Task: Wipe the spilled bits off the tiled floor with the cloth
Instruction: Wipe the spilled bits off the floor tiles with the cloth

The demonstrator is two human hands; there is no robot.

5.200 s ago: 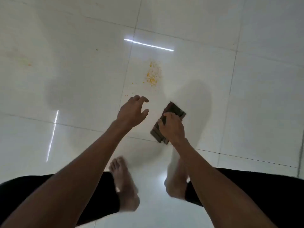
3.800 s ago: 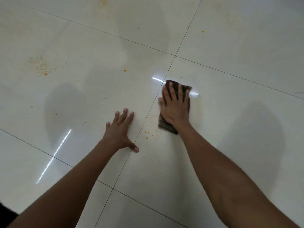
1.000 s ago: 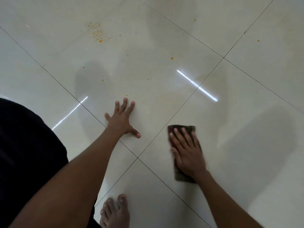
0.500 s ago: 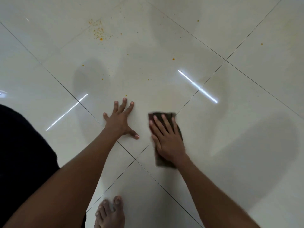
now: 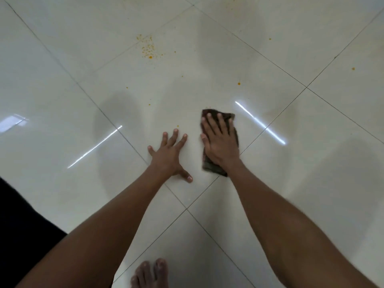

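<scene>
A folded dark brown cloth [image 5: 212,168] lies flat on the glossy white tiled floor [image 5: 311,163]. My right hand [image 5: 220,140] presses down on it with straight fingers spread over its far half. Beside it, my left hand [image 5: 169,154] rests flat on the tile, fingers splayed, holding nothing. A cluster of orange spilled bits [image 5: 148,47] sits well ahead of both hands. Single orange specks [image 5: 239,83] lie scattered further right and near my left fingertips.
Dark grout lines cross diagonally under my arms. My bare foot [image 5: 150,274] shows at the bottom edge, and dark clothing [image 5: 18,225] fills the lower left. Bright light streaks reflect off the tiles on both sides.
My right hand has slid the cloth forward and to the right, away from my left hand, over the last half second. My left hand has stayed planted on the tile.
</scene>
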